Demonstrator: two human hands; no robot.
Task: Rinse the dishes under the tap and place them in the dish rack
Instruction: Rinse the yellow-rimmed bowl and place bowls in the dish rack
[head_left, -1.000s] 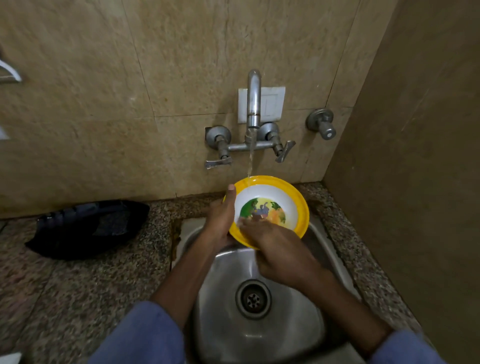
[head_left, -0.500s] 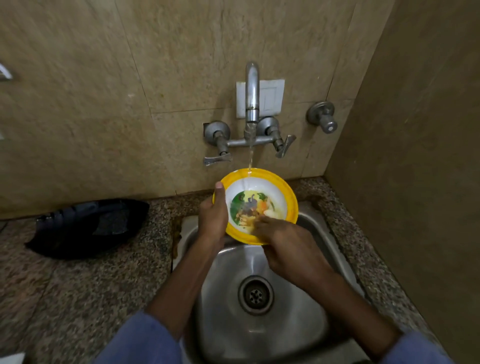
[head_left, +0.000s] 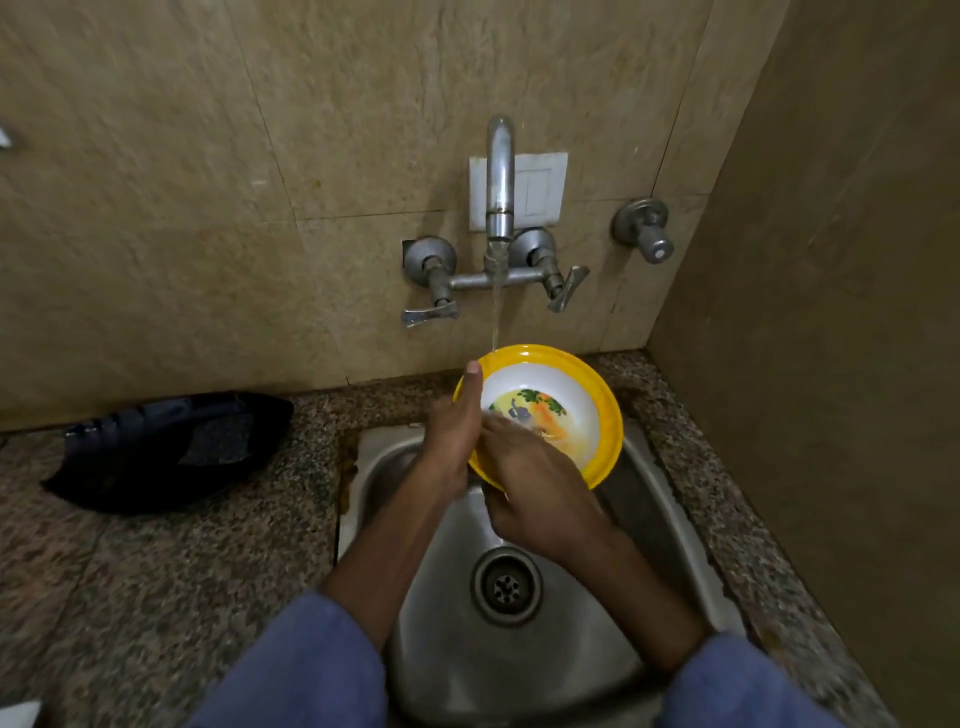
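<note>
A yellow-rimmed bowl with a white inside and a coloured picture is tilted toward me over the steel sink. My left hand grips its left rim, thumb along the edge. My right hand lies across the bowl's near side, fingers flat on the inside. A thin stream of water falls from the wall tap onto the bowl's far rim. No dish rack is in view.
A black cloth bag lies on the speckled granite counter to the left of the sink. Two lever handles flank the tap, and a separate valve sits to the right. A brown wall closes the right side.
The bowl has shifted slightly right and turned in my hands; my right fingers have slid across its inside toward the left rim. Water keeps running.
</note>
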